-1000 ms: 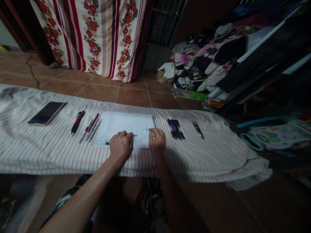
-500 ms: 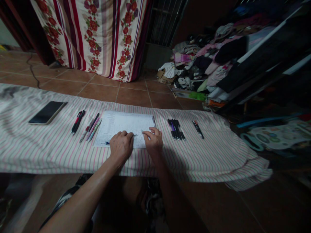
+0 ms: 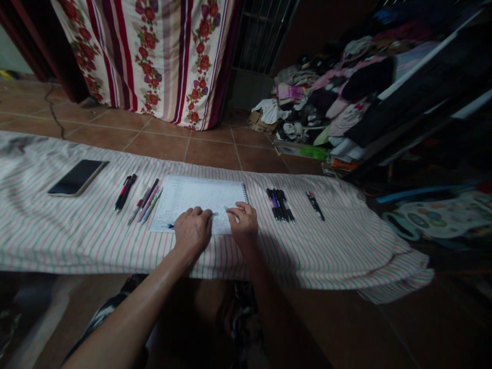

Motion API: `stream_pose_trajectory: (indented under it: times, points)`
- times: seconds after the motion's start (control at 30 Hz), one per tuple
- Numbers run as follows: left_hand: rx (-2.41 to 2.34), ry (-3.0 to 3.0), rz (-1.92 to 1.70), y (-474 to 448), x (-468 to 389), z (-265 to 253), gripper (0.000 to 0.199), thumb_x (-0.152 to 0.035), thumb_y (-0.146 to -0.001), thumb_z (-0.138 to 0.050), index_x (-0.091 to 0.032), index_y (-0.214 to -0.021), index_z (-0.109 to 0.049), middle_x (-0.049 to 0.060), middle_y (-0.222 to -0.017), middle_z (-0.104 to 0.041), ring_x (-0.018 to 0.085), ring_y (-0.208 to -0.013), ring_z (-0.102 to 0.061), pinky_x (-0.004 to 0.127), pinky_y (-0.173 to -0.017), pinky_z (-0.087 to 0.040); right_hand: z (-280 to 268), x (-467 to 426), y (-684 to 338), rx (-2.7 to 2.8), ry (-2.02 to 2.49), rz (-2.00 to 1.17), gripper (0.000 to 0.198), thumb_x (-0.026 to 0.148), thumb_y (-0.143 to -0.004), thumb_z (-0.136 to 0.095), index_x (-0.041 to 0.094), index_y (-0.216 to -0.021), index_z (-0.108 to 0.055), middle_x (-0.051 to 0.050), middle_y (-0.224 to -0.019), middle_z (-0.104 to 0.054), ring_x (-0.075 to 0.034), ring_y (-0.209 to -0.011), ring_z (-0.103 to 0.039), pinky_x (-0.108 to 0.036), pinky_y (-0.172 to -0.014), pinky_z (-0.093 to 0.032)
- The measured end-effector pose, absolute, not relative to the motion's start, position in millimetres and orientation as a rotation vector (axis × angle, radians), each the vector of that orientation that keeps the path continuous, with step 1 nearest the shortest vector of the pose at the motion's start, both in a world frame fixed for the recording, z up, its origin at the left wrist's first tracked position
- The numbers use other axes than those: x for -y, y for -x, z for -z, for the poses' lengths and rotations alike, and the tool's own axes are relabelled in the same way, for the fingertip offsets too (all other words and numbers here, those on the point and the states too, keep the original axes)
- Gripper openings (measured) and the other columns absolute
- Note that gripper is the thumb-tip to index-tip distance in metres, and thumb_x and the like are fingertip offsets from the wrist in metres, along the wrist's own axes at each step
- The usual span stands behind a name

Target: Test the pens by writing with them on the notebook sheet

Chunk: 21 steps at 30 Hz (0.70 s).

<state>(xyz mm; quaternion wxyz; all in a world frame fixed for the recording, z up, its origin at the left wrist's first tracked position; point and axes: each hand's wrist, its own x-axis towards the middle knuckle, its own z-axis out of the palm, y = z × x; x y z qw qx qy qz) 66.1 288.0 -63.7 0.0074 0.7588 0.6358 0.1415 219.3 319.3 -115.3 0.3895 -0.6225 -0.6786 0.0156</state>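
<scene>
My left hand (image 3: 193,226) is closed over a pen on the spiral notebook (image 3: 196,189). The pen's thin, pale end (image 3: 214,214) points out to the right of my fingers, and a dark end (image 3: 170,226) shows left of the hand; the middle is hidden. My right hand (image 3: 243,221) pinches a small pale piece (image 3: 227,209) between thumb and forefinger, a short gap from the pen's end. What that piece is I cannot make out. Printed or written pages face up, with the wire binding along the right edge.
A striped cloth (image 3: 323,256) covers the low table. Left of the notebook lie a phone (image 3: 77,178), two dark pens (image 3: 125,192) and several coloured pens (image 3: 148,204). To the right are several black and purple pens (image 3: 280,205) and another pen (image 3: 315,205). Clothes (image 3: 323,97) are heaped beyond.
Both hands keep almost the same pose and place over the notebook. The whole view has shifted very slightly.
</scene>
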Motion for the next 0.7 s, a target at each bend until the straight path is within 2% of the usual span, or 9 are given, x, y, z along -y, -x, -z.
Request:
stream_pose_trajectory:
  times: [0.33, 0.57, 0.7]
  points:
    - [-1.992, -2.343, -0.426, -66.3, -287.0, 60.9, 0.028, -0.033, -0.087, -0.035, -0.025, -0.093, -0.061, 0.005, -0.083, -0.060, 0.020, -0.082, -0.054, 0.030, -0.067, -0.035, 113.7, -319.2, -220.1, 1.755, 1.562, -0.063, 0.015, 0.019, -0.075, -0.053, 0.021, -0.077, -0.068, -0.006, -0.100, -0.057, -0.019, -0.090, -0.050, -0.033, -0.083, -0.041]
    - [-1.972, -2.391, -0.477, -65.7, -286.4, 65.3, 0.028, -0.034, -0.087, -0.035, -0.024, -0.092, -0.061, 0.004, -0.082, -0.060, 0.020, -0.079, -0.053, 0.030, -0.064, -0.034, 109.5, -320.5, -217.3, 1.745, 1.620, -0.056, 0.016, 0.021, -0.075, -0.054, 0.019, -0.089, -0.062, -0.005, -0.091, -0.061, -0.020, -0.088, -0.050, -0.032, -0.082, -0.038]
    - [-1.972, -2.379, -0.451, -66.5, -286.8, 64.6, 0.027, -0.034, -0.087, -0.035, -0.025, -0.092, -0.061, 0.004, -0.083, -0.060, 0.020, -0.081, -0.054, 0.030, -0.065, -0.035, 115.6, -323.9, -218.7, 1.766, 1.661, -0.013, 0.020, 0.025, -0.077, -0.053, 0.020, -0.094, -0.064, -0.006, -0.090, -0.061, -0.020, -0.086, -0.049, -0.031, -0.079, -0.038]
